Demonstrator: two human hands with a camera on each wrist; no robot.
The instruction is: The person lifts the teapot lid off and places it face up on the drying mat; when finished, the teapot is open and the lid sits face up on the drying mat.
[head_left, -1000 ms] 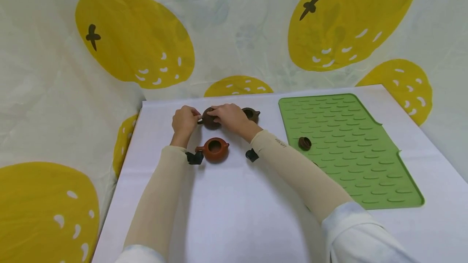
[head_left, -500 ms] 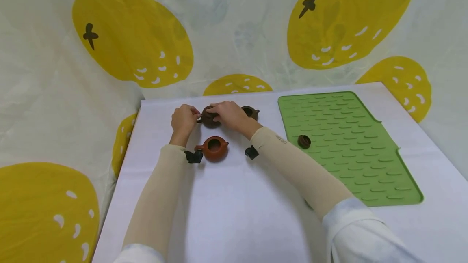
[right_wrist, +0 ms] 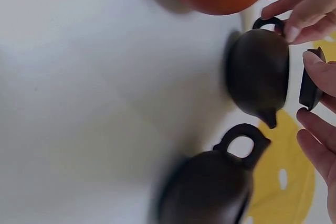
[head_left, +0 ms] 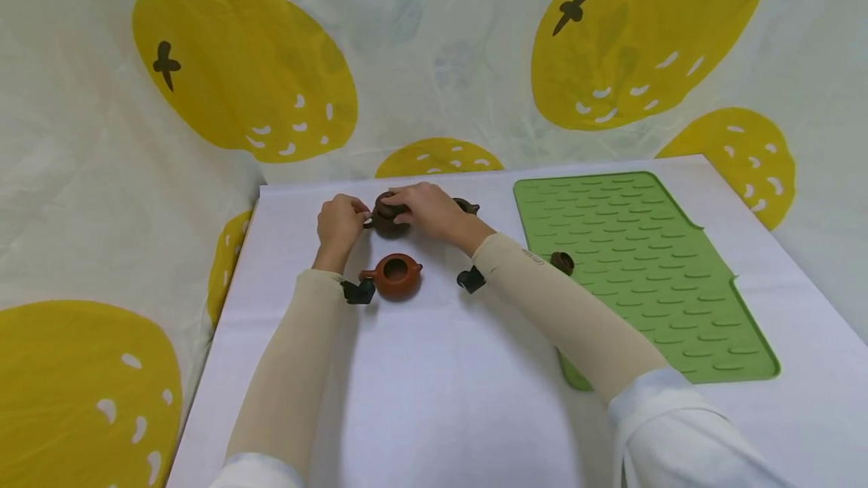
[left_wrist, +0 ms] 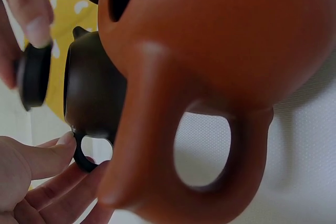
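A dark brown teapot (head_left: 389,229) stands near the back of the table. My left hand (head_left: 341,223) pinches its ring handle between thumb and fingers, at the pot's left side. Over the pot's mouth, my right hand (head_left: 434,211) grips a round dark lid (left_wrist: 35,77) by its edge. Both wrist views show a gap between lid and pot rim (right_wrist: 287,77). Closer to me sits an orange-red teapot (head_left: 398,277) with its top uncovered, its handle pointing left. A second dark teapot (right_wrist: 210,190) is partly hidden behind my right hand in the head view.
On the right lies a green ridged mat (head_left: 637,269), partly under my right forearm. A small brown lid-like piece (head_left: 562,262) rests on its left side. Behind the white-covered table (head_left: 434,398) hangs a cloth with yellow fruit prints (head_left: 251,66).
My right hand has risen slightly, and the lid now sits higher above the dark teapot. My left hand stays at the handle.
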